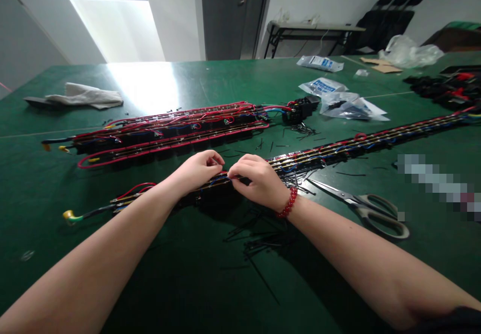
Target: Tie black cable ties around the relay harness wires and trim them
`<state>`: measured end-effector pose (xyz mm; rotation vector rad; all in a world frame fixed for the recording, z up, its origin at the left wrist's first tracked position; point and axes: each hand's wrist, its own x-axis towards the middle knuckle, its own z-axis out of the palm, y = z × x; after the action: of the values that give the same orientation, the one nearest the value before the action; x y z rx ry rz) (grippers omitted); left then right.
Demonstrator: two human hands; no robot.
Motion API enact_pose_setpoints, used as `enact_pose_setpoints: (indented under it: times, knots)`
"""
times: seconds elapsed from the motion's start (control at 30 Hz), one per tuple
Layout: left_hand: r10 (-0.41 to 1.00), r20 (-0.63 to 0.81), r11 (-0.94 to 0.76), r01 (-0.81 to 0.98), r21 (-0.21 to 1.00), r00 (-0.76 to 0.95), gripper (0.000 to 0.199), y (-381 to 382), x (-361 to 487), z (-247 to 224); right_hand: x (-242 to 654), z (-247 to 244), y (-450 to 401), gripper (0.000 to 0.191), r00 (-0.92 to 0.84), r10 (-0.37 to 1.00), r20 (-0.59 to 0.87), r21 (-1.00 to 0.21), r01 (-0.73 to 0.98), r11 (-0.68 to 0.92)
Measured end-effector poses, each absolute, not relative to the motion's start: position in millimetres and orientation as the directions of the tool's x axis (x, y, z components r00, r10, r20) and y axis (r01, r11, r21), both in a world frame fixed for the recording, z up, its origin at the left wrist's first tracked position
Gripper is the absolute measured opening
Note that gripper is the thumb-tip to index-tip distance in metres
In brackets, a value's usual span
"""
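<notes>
A long dark strip carrying red, yellow and blue wires (315,154) lies diagonally across the green table, and both hands are at its middle. My left hand (201,170) rests over the strip with thumb and fingers curled together. Close beside it, my right hand (259,180) pinches at the wires, a red bead bracelet on its wrist. A short length of red wire shows between the fingertips; what either pinch holds is too small to make out. Thin black cable ties (263,244) lie scattered under and near my right hand. Open-bladed scissors (351,201) lie right of it.
Behind the hands lies a bundle of similar wired strips (173,128) with a black connector (298,111). Plastic packets (341,98) sit farther back, a grey cloth (84,95) at far left. Black and red parts (451,88) lie at the right edge.
</notes>
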<state>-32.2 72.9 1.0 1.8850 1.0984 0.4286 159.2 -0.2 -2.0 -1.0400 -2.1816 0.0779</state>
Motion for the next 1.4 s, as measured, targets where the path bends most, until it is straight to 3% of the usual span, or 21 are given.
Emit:
enact_pose_setpoints:
  times: [0.17, 0.3, 0.43, 0.53, 0.67, 0.8, 1.4]
  knots:
    - [0.839, -0.095, -0.252, 0.537, 0.805, 0.536, 0.019, 66, -29, 5, 160, -4, 7, 0.013, -0.377, 0.712, 0.593, -0.418, 0.611, 0.672]
    - [0.853, -0.128, -0.147, 0.469, 0.871, 0.505, 0.028, 60, -27, 11, 163, -7, 6, 0.014, -0.359, 0.718, 0.596, -0.444, 0.597, 0.667]
    - [0.869, -0.107, -0.067, 0.33, 0.942, 0.482, 0.042, 60, -27, 13, 163, -10, 4, 0.012, -0.368, 0.71, 0.6, -0.421, 0.609, 0.672]
    - [0.856, -0.072, -0.111, 0.318, 0.941, 0.512, 0.033, 62, -27, 10, 161, -12, 3, 0.007, -0.348, 0.695, 0.629, -0.395, 0.627, 0.671]
    - [0.851, 0.044, -0.295, 0.407, 0.864, 0.523, 0.013, 60, -26, 6, 159, -13, 0, 0.005, -0.286, 0.695, 0.66, -0.408, 0.64, 0.651]
    - [0.859, 0.132, -0.421, 0.537, 0.731, 0.495, 0.013, 52, -24, 9, 158, -13, -2, 0.004, -0.24, 0.702, 0.671, -0.417, 0.661, 0.624]
    - [0.869, 0.181, -0.461, 0.623, 0.632, 0.46, 0.014, 45, -22, 11, 160, -16, -3, 0.009, -0.095, 0.793, 0.602, -0.557, 0.661, 0.503]
